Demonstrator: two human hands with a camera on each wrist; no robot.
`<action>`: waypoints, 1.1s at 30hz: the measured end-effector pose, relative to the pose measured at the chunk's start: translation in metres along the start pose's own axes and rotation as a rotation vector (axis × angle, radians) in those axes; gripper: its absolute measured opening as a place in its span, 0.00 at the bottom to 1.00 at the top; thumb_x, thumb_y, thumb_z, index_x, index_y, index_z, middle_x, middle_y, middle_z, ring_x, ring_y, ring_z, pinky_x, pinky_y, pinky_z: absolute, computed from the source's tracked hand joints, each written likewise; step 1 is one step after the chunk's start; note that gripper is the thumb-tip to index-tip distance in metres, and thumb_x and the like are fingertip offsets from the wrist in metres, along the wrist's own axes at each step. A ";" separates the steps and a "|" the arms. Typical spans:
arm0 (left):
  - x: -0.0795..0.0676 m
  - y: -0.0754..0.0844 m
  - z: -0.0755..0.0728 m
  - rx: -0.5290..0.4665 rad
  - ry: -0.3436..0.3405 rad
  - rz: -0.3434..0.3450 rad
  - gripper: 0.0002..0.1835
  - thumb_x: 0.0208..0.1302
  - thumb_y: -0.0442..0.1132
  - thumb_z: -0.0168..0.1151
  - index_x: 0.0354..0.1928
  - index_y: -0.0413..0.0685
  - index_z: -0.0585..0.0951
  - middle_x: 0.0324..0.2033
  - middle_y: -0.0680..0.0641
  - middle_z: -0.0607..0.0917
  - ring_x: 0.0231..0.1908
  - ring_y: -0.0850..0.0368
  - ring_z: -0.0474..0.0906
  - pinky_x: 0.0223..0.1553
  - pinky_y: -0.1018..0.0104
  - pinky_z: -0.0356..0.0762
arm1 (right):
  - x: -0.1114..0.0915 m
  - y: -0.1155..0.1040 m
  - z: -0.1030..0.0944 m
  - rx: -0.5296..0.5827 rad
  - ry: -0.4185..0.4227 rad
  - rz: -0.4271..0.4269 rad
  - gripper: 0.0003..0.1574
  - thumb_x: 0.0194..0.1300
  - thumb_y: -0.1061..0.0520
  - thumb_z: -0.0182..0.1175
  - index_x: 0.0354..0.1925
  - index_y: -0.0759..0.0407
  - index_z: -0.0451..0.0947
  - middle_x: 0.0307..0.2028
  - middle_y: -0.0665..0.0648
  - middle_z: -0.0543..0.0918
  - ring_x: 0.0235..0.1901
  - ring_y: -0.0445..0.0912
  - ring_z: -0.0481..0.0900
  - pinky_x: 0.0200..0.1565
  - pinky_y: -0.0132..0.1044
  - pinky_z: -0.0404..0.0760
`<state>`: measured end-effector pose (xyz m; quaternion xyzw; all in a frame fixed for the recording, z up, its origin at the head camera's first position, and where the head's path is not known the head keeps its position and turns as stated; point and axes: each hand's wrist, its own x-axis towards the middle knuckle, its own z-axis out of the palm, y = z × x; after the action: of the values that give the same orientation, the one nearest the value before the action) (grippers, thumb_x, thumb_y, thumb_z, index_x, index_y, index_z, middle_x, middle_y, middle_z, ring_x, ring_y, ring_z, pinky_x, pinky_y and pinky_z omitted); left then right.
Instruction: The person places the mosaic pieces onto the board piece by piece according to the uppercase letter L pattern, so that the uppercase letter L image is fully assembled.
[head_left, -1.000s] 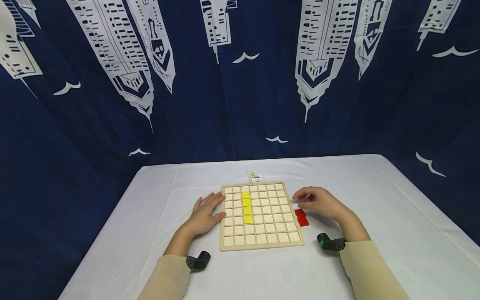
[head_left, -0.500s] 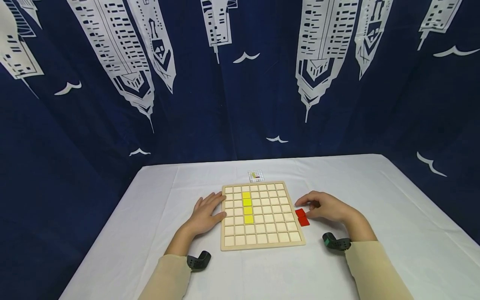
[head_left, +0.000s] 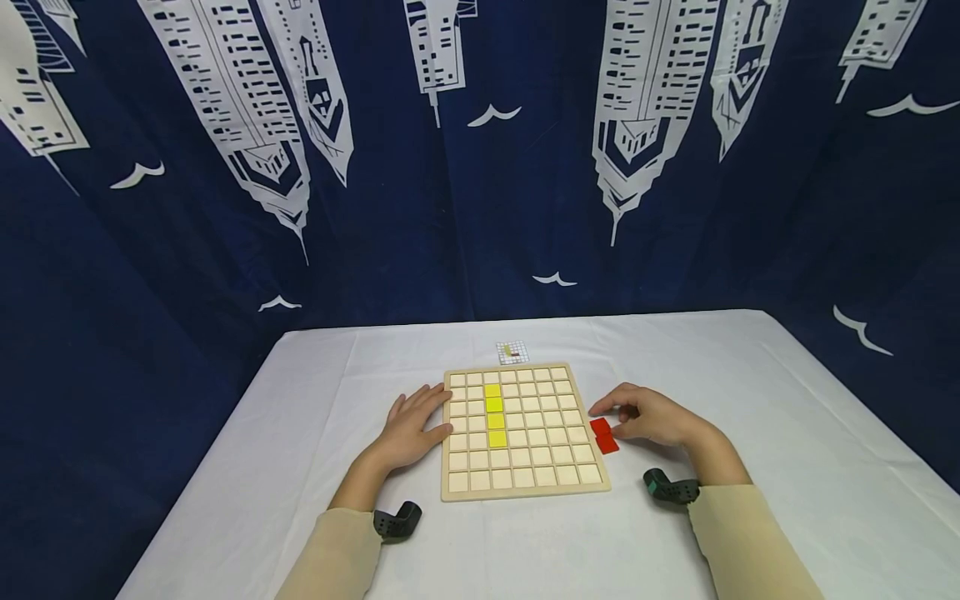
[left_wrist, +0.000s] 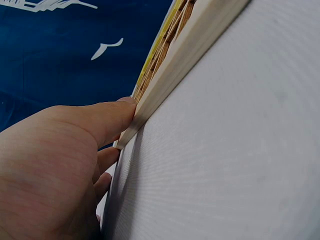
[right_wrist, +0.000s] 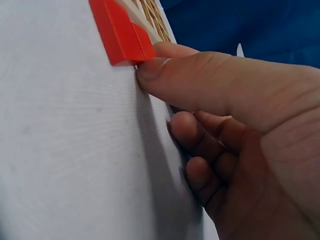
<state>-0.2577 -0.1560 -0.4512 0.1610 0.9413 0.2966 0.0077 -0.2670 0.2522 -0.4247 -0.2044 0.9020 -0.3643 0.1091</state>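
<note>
A wooden grid board (head_left: pixel 525 495) lies on the table, with a column of several yellow square tiles (head_left: pixel 496 421) in its cells. My left hand (head_left: pixel 408 432) rests along the board's left edge, fingers spread. In the left wrist view its thumb (left_wrist: pixel 117 112) touches the wooden rim. Just off the right edge lie two red tiles, the nearer one (head_left: pixel 607 444) against the farther one (head_left: pixel 600 426). My right hand (head_left: pixel 652 417) pinches the farther red tile (right_wrist: pixel 144 42) between thumb and index finger. The right wrist view shows the other fingers curled below.
Behind the board lies a small printed card (head_left: pixel 512 352) with a grid pattern. A white cloth (head_left: pixel 300 417) covers the table. Dark blue fabric (head_left: pixel 465 208) with white building prints hangs at the back. Each wrist carries a black camera (head_left: pixel 671 487).
My right hand has come toward me and slightly right, lowering its thumb and index finger to the farther red tile. The left hand has stayed on the board's edge.
</note>
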 end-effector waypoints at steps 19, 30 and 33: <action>0.000 -0.001 0.001 0.004 0.006 0.005 0.31 0.69 0.47 0.60 0.72 0.50 0.68 0.76 0.45 0.63 0.79 0.44 0.50 0.77 0.37 0.33 | 0.001 -0.004 0.005 -0.018 0.089 0.051 0.17 0.59 0.64 0.65 0.48 0.55 0.84 0.40 0.54 0.81 0.36 0.46 0.71 0.36 0.29 0.72; 0.000 0.000 0.001 0.009 0.001 0.002 0.31 0.69 0.47 0.61 0.72 0.50 0.68 0.76 0.44 0.63 0.79 0.44 0.50 0.78 0.37 0.33 | 0.008 -0.017 0.009 -0.039 0.144 0.070 0.16 0.59 0.62 0.65 0.48 0.55 0.83 0.43 0.55 0.83 0.39 0.47 0.74 0.43 0.37 0.76; 0.000 0.000 0.001 0.010 0.004 -0.001 0.31 0.69 0.47 0.61 0.73 0.50 0.68 0.76 0.45 0.63 0.79 0.44 0.50 0.78 0.37 0.33 | 0.010 -0.024 0.011 -0.032 0.149 0.052 0.16 0.60 0.62 0.65 0.48 0.56 0.82 0.43 0.56 0.83 0.38 0.48 0.73 0.39 0.36 0.76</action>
<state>-0.2573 -0.1557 -0.4520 0.1600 0.9428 0.2923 0.0051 -0.2651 0.2259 -0.4162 -0.1550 0.9182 -0.3613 0.0477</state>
